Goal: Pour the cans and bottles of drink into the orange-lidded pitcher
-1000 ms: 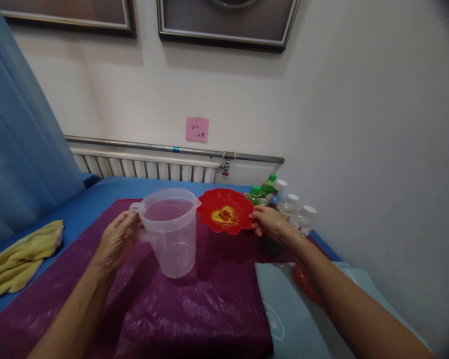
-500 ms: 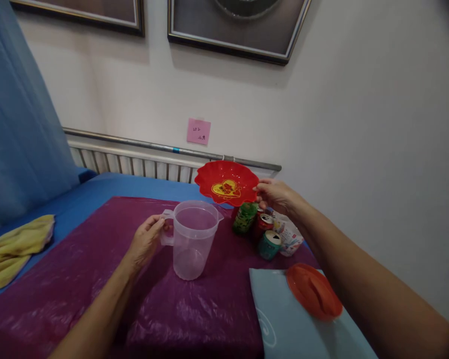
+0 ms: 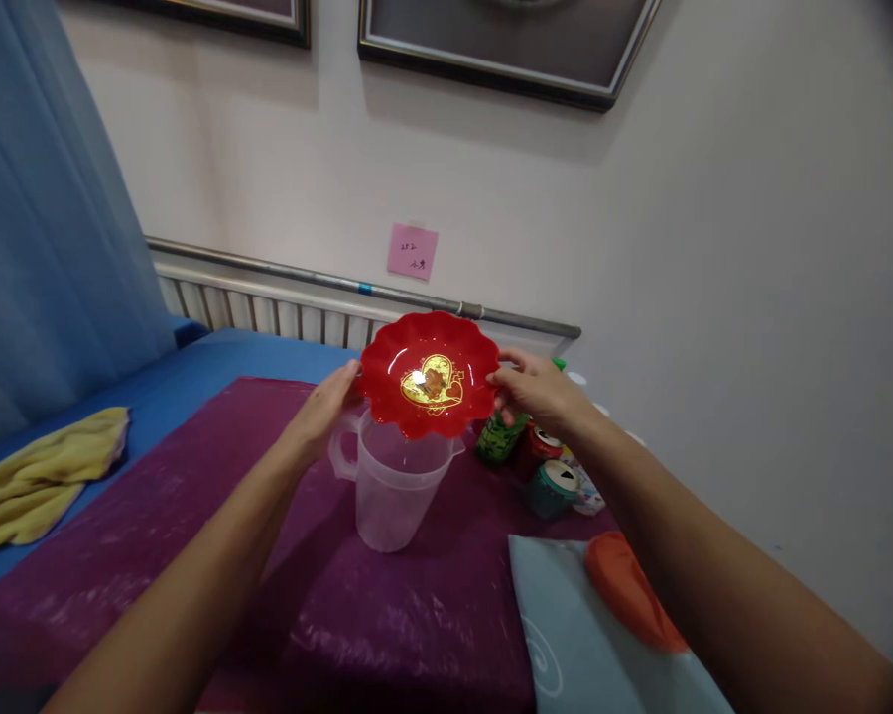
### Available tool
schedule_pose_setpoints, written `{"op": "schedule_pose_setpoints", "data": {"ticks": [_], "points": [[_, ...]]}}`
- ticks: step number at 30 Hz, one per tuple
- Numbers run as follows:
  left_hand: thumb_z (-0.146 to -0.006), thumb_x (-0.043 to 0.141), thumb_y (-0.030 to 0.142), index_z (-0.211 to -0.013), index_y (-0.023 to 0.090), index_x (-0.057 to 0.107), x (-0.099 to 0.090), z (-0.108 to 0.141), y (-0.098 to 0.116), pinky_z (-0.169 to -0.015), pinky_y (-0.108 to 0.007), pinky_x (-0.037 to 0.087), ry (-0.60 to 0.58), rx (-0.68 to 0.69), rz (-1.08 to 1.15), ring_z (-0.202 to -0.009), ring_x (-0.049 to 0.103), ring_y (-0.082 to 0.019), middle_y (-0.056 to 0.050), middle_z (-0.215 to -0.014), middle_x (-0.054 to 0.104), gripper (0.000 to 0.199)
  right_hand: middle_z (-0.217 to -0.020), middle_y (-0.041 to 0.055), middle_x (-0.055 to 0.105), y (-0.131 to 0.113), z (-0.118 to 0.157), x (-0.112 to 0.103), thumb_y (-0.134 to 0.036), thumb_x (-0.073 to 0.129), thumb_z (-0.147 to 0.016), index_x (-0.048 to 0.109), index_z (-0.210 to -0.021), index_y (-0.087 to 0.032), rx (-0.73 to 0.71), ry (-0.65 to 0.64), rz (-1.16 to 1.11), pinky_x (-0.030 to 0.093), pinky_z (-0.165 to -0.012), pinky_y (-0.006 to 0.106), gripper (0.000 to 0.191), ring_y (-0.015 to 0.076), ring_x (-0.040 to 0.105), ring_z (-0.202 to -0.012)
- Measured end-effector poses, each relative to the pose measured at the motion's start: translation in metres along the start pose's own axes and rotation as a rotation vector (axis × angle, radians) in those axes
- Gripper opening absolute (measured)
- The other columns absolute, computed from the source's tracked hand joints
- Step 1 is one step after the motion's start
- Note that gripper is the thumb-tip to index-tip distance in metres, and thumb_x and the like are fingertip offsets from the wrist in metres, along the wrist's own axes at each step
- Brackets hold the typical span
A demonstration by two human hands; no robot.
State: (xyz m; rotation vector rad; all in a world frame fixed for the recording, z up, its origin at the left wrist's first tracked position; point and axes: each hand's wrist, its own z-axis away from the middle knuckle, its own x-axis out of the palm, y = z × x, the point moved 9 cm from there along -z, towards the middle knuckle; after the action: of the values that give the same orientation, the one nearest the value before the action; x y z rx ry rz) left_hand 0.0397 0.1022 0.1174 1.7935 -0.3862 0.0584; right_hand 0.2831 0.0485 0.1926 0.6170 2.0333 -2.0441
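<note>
A red scalloped plate (image 3: 379,382) with a gold heart print is held up between both hands, tilted towards me. My left hand (image 3: 325,409) grips its left rim, thumb on top. On the right rim, my right hand (image 3: 536,392) pinches the plate between thumb and fingers. Below and partly behind the plate stands a clear plastic measuring jug (image 3: 394,501), its handle to the left and spout to the right. The plate covers part of the jug's mouth.
Right of the jug stand a green bottle (image 3: 497,441), a red can (image 3: 542,444) and a teal can (image 3: 555,486). An orange lid-like object (image 3: 629,590) lies on a light blue mat (image 3: 566,615). A yellow cloth (image 3: 45,476) lies left. Purple plastic sheeting (image 3: 417,635) covers the surface.
My left hand has let go of the jug handle and taken the plate's left rim. The plate has moved left and now sits over the jug, still in my right hand.
</note>
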Motion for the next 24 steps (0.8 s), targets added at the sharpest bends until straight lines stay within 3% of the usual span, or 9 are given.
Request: {"op": "schedule_pose_setpoints", "data": {"ticks": [3,9,18,21,24], "points": [[-0.084,0.052,0.061,-0.103,0.017,0.071,0.011,0.003,0.004,-0.091,-0.039,0.046,-0.052,0.020,-0.083,-0.102,0.063,-0.025,-0.012,-0.114,0.071,0.051,-0.045,-0.0058,0.055,-0.004,0.002,-0.001,-0.007,0.048,-0.083,0.056,-0.113,-0.018,-0.041,0.020,0.035,0.036,-0.031,0.021,0.033,0.0103,0.046,-0.029],[-0.086,0.052,0.055,-0.099,0.017,0.070,0.003,0.012,0.010,-0.091,-0.036,0.043,-0.001,0.070,-0.306,-0.099,0.061,-0.022,-0.008,-0.106,0.071,0.044,-0.048,-0.0077,0.051,-0.016,0.010,-0.006,-0.013,0.049,-0.083,0.056,-0.122,-0.018,-0.202,0.074,0.125,0.038,-0.037,0.022,0.040,0.0099,0.047,-0.033],[-0.084,0.057,0.042,-0.094,0.018,0.067,-0.001,0.026,0.011,-0.078,-0.030,0.043,0.128,0.096,-0.336,-0.086,0.058,-0.019,-0.004,-0.095,0.069,0.028,-0.065,-0.0029,0.056,-0.044,0.058,-0.004,-0.024,0.048,-0.086,0.058,-0.126,-0.018,-0.698,0.379,0.467,0.046,-0.063,0.028,0.042,0.0139,0.054,-0.058],[-0.085,0.055,0.039,-0.090,0.018,0.065,-0.005,0.030,0.005,-0.071,-0.029,0.042,0.188,0.128,-0.334,-0.077,0.056,-0.017,-0.002,-0.086,0.066,0.023,-0.074,-0.0002,0.061,-0.041,0.067,-0.001,-0.027,0.050,-0.086,0.055,-0.130,-0.018,-0.716,0.397,0.443,0.048,-0.068,0.030,0.046,0.0155,0.057,-0.064],[-0.086,0.054,0.039,-0.078,0.020,0.059,-0.007,0.034,0.004,-0.063,-0.027,0.036,0.236,0.187,-0.381,-0.068,0.049,-0.015,0.001,-0.073,0.058,0.021,-0.090,0.0040,0.067,-0.024,0.068,0.000,-0.036,0.055,-0.086,0.052,-0.133,-0.020,-0.595,0.353,0.294,0.051,-0.071,0.031,0.050,0.0186,0.063,-0.079]]}}
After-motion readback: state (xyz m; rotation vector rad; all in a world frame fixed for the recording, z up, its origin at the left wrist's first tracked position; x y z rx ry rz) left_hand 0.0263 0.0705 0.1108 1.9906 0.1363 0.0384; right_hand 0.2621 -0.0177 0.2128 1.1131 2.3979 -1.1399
